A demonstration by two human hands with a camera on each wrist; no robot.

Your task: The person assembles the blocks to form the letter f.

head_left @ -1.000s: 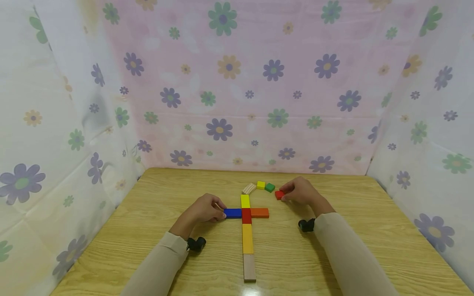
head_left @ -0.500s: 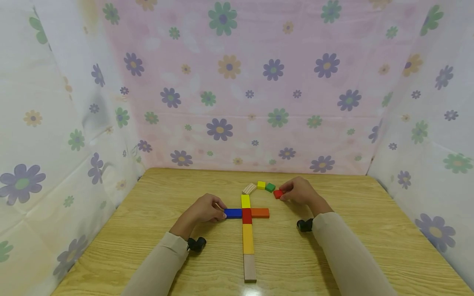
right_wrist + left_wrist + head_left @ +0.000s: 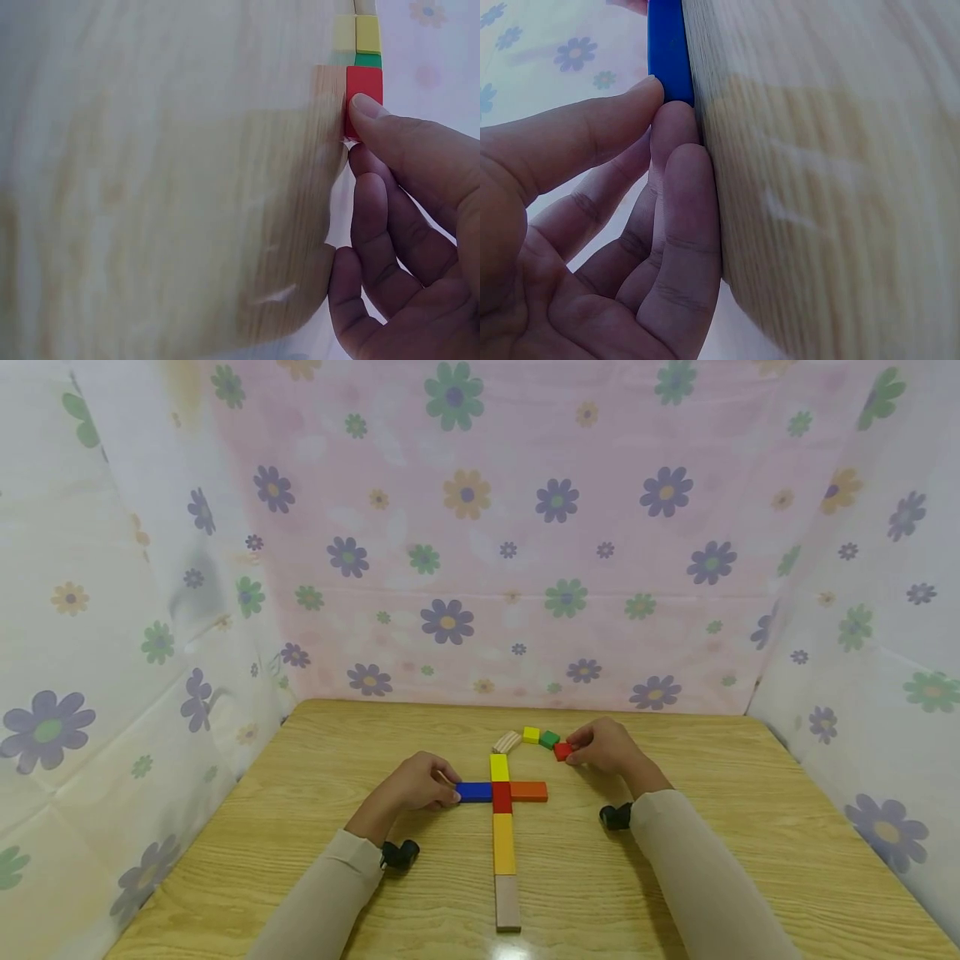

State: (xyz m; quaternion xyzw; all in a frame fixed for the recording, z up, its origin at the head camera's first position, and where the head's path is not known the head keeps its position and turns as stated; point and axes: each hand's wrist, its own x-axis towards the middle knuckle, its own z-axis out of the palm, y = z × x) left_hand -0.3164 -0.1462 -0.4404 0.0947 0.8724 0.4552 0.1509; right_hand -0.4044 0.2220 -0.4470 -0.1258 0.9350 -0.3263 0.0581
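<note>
My left hand (image 3: 416, 783) pinches the outer end of a blue wooden block (image 3: 474, 792), thumb and fingertips on it in the left wrist view. That block forms the left arm of a flat cross, with a red block (image 3: 502, 797) at the centre and an orange block (image 3: 528, 792) on the right. My right hand (image 3: 609, 747) holds a small red block (image 3: 365, 101) between thumb and fingers, at the lower right corner of a small green block (image 3: 549, 739). Beyond the green one lie a small yellow block (image 3: 531, 735) and a ridged plain wood block (image 3: 507, 742), curving leftward.
A yellow block (image 3: 498, 767) tops the cross; an amber block (image 3: 504, 843) and a plain wood block (image 3: 507, 903) run down its stem. Flowered cloth (image 3: 450, 568) surrounds the wooden table (image 3: 360, 727) at the back and sides. Small black devices (image 3: 617, 816) sit at both wrists.
My right hand has slid the small red block slightly left and up, closing the gap to the green block. The left hand stays at the blue block.
</note>
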